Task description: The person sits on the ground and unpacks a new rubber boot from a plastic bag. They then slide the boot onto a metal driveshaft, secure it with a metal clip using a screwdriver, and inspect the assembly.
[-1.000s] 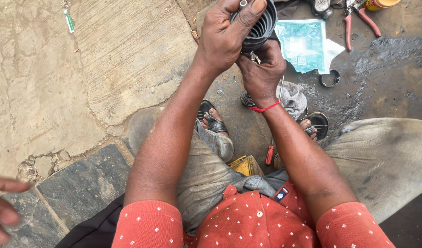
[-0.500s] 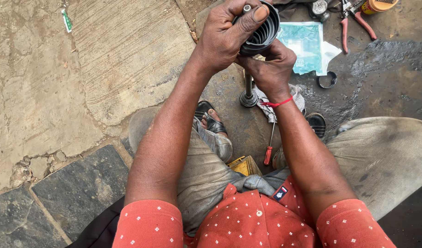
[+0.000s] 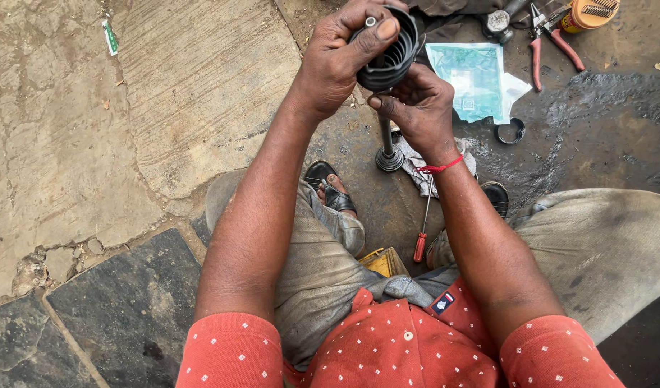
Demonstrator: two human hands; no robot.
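Observation:
A black ribbed rubber boot (image 3: 395, 54) sits around the top of an upright metal shaft (image 3: 386, 140), whose wide lower end rests on the ground. My left hand (image 3: 341, 57) grips the boot from the left, thumb over its rim. My right hand (image 3: 416, 108) holds the shaft and the boot's underside from the right; a red thread is tied around that wrist.
A red-handled screwdriver (image 3: 422, 233) lies between my feet beside a grey rag (image 3: 420, 169). Farther off lie a pale plastic packet (image 3: 474, 75), a metal clamp ring (image 3: 511, 131), red-handled pliers (image 3: 542, 39) and a round orange tin (image 3: 589, 13). Oily dark ground spreads at right.
Both hands and the boot have shifted slightly; more of the shaft shows below the boot. Another person's fingers at the lower left a second ago are gone from view.

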